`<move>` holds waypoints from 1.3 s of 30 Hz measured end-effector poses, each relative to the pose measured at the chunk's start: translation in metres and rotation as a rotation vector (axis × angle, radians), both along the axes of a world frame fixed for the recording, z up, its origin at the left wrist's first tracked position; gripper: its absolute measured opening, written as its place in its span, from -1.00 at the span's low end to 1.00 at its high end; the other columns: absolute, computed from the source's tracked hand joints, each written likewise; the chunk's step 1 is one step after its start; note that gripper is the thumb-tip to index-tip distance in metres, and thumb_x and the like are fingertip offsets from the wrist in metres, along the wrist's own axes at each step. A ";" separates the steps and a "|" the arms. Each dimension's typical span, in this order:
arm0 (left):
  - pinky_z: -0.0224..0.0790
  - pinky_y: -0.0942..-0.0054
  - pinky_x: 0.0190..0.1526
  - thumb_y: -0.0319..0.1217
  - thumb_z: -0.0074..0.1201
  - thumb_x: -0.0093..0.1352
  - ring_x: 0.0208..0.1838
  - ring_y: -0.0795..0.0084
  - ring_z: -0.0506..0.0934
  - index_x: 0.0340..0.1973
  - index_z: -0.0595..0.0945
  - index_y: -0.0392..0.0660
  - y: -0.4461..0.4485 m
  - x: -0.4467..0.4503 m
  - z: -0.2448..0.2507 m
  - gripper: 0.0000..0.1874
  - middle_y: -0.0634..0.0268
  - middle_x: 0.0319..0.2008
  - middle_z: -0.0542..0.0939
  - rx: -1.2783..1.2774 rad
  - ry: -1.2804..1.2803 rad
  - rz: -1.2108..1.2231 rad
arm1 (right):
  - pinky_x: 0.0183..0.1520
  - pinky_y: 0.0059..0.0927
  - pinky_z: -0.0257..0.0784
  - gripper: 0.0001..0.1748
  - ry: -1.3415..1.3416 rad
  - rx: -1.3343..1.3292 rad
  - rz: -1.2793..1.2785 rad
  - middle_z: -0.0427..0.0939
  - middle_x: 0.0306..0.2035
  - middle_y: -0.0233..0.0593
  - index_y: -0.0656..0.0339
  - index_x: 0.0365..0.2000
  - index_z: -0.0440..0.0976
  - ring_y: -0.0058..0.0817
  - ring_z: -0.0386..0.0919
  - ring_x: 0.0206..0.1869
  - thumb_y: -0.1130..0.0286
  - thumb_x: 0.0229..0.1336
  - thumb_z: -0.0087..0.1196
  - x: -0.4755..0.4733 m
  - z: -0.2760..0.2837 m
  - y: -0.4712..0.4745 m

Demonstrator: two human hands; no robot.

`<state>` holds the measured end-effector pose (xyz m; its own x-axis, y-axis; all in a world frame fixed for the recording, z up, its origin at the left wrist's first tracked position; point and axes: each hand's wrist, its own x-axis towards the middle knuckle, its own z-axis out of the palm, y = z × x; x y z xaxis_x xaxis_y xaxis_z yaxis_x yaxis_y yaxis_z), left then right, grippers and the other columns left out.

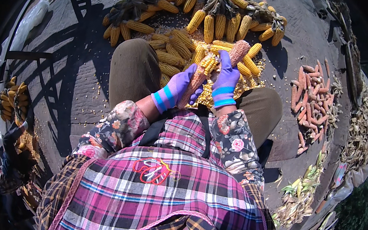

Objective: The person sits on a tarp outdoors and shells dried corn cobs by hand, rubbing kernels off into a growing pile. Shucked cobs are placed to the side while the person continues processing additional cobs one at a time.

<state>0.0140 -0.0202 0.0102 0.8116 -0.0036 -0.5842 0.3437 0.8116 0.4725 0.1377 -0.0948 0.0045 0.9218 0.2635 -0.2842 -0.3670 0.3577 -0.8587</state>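
My left hand [177, 86], in a purple glove with blue bands, grips a mostly stripped corn cob [197, 80]. Yellow kernels still cover its upper end. A bare reddish cob [239, 52] is held in my right hand [225, 80], gloved alike, and slants up and to the right. The two cobs meet or nearly meet between my hands; exact contact is hard to see. Below them, loose kernels [246, 84] lie heaped between my knees. Unshelled ears of corn [177, 47] are piled just beyond my left hand.
Bundles of corn tied by their husks [220, 23] curve along the far side. At right lie a heap of bare cobs [313, 98] and some husks [301, 198]. A metal frame [30, 55] stands at left. Another person's arm [15, 132] is near more ears [13, 100].
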 end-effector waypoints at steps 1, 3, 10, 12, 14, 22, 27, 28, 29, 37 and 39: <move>0.19 0.45 -0.72 0.11 -0.42 0.60 -0.74 0.42 0.34 -0.19 0.46 -0.08 0.007 0.000 -0.005 -0.46 0.29 -0.63 0.43 0.094 0.043 0.004 | -0.03 -0.47 0.44 -0.50 -0.001 0.003 0.080 0.61 -0.12 -0.30 0.49 -0.10 0.56 -0.55 0.55 -0.13 0.23 0.13 0.36 -0.003 0.004 -0.006; 0.18 0.42 -0.72 0.09 -0.39 0.59 -0.75 0.41 0.32 -0.20 0.45 -0.10 0.004 -0.002 -0.011 -0.48 0.27 -0.64 0.43 0.441 0.061 0.022 | -0.01 -0.46 0.45 -0.49 -0.018 0.017 0.154 0.61 -0.10 -0.31 0.45 -0.07 0.57 -0.55 0.55 -0.10 0.23 0.13 0.37 -0.012 0.013 -0.008; 0.21 0.38 -0.69 0.24 -0.42 0.55 -0.72 0.39 0.33 -0.18 0.48 -0.08 -0.011 -0.008 -0.009 -0.37 0.31 -0.63 0.43 -0.059 0.052 -0.123 | -0.13 -0.45 0.45 -0.57 -0.204 -0.283 -0.049 0.63 -0.26 -0.32 0.46 -0.19 0.58 -0.58 0.52 -0.26 0.21 0.19 0.30 -0.004 -0.026 -0.009; 0.23 0.40 -0.68 0.23 -0.41 0.55 -0.71 0.40 0.34 -0.17 0.48 -0.08 -0.008 -0.004 -0.006 -0.37 0.32 -0.63 0.43 0.008 0.095 -0.058 | -0.13 -0.45 0.46 -0.56 -0.130 -0.226 0.012 0.63 -0.23 -0.31 0.45 -0.16 0.58 -0.58 0.52 -0.27 0.21 0.19 0.31 0.003 -0.025 -0.010; 0.24 0.41 -0.66 0.24 -0.39 0.54 -0.71 0.41 0.35 -0.17 0.48 -0.07 0.003 0.001 -0.013 -0.38 0.33 -0.62 0.43 0.086 0.165 -0.021 | -0.13 -0.47 0.46 -0.56 0.038 -0.082 0.101 0.63 -0.18 -0.31 0.42 -0.11 0.58 -0.60 0.53 -0.25 0.22 0.18 0.33 0.002 -0.023 -0.011; 0.20 0.36 -0.69 0.24 -0.36 0.53 -0.72 0.32 0.36 -0.23 0.49 -0.05 -0.005 -0.010 -0.012 -0.40 0.26 -0.65 0.44 -0.177 0.007 -0.156 | -0.13 -0.41 0.47 -0.58 -0.331 -0.344 0.030 0.65 -0.25 -0.31 0.44 -0.20 0.56 -0.54 0.57 -0.25 0.21 0.18 0.28 -0.010 -0.018 -0.009; 0.36 0.26 -0.51 0.08 -0.28 0.57 -0.53 0.16 0.51 -0.22 0.45 -0.16 0.001 -0.004 -0.014 -0.49 0.10 -0.51 0.49 0.719 -0.021 -0.122 | -0.17 -0.51 0.45 -0.58 -0.025 -0.101 0.072 0.66 -0.25 -0.28 0.35 -0.18 0.58 -0.57 0.58 -0.26 0.16 0.17 0.32 0.004 -0.020 -0.012; 0.38 0.24 -0.46 0.03 -0.25 0.58 -0.48 0.11 0.53 -0.23 0.45 -0.18 0.000 -0.005 -0.016 -0.51 0.06 -0.49 0.49 0.927 -0.050 -0.102 | -0.17 -0.51 0.46 -0.58 -0.001 -0.037 0.121 0.66 -0.26 -0.27 0.35 -0.16 0.58 -0.56 0.59 -0.26 0.17 0.18 0.31 -0.003 -0.007 -0.011; 0.39 0.21 -0.41 -0.02 -0.23 0.58 -0.43 0.07 0.55 -0.24 0.44 -0.21 0.000 -0.006 -0.018 -0.54 0.02 -0.47 0.49 1.141 -0.056 -0.072 | -0.17 -0.51 0.48 -0.58 0.023 0.028 0.168 0.66 -0.27 -0.26 0.35 -0.15 0.57 -0.55 0.60 -0.27 0.18 0.19 0.31 -0.009 0.004 -0.008; 0.19 0.43 -0.66 0.28 -0.32 0.51 -0.71 0.41 0.32 -0.19 0.52 -0.04 -0.009 -0.005 -0.010 -0.37 0.33 -0.60 0.45 0.022 0.127 -0.067 | -0.15 -0.49 0.44 -0.59 -0.228 -0.185 0.014 0.60 -0.28 -0.39 0.41 -0.17 0.57 -0.61 0.52 -0.26 0.23 0.17 0.31 -0.002 -0.014 -0.008; 0.21 0.41 -0.65 0.29 -0.31 0.51 -0.71 0.40 0.34 -0.20 0.50 -0.04 -0.004 -0.002 -0.011 -0.37 0.33 -0.60 0.45 0.097 0.076 0.010 | -0.14 -0.49 0.43 -0.56 -0.090 -0.115 0.021 0.60 -0.25 -0.38 0.43 -0.16 0.57 -0.62 0.52 -0.24 0.20 0.16 0.32 -0.001 -0.003 -0.008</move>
<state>0.0120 -0.0245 -0.0004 0.7650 0.0640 -0.6409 0.3735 0.7666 0.5223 0.1365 -0.1026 0.0011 0.9397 0.2533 -0.2298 -0.2928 0.2485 -0.9233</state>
